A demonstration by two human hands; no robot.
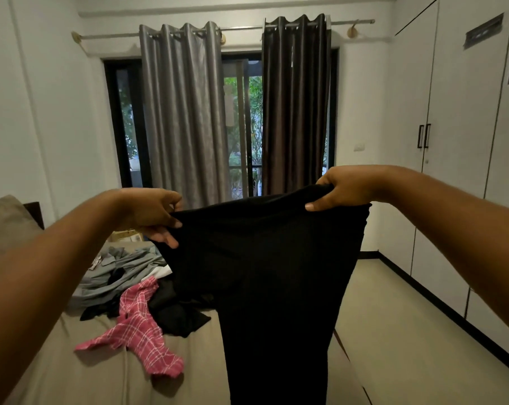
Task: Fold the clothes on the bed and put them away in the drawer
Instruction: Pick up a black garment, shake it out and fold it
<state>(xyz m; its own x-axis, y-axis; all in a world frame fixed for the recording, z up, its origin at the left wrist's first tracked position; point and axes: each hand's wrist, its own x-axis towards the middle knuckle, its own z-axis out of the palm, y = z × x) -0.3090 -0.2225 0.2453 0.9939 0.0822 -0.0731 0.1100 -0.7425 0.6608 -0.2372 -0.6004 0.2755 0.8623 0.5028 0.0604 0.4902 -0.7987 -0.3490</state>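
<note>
I hold a black pair of trousers [270, 282] up in the air over the bed [81, 372]. My left hand [156, 213] pinches the left end of its waistband and my right hand [346, 188] grips the right end. The legs hang straight down and leave the frame at the bottom. On the bed behind lies a heap of clothes: a pink checked garment [139, 325], a grey garment [116, 273] and more black fabric [177, 314]. No drawer is in view.
White wardrobe doors [440, 159] with black handles line the right wall. A strip of floor [408, 340] runs between bed and wardrobe. Grey and brown curtains [186, 112] hang at the glass door ahead. A pillow [5, 223] sits at the far left.
</note>
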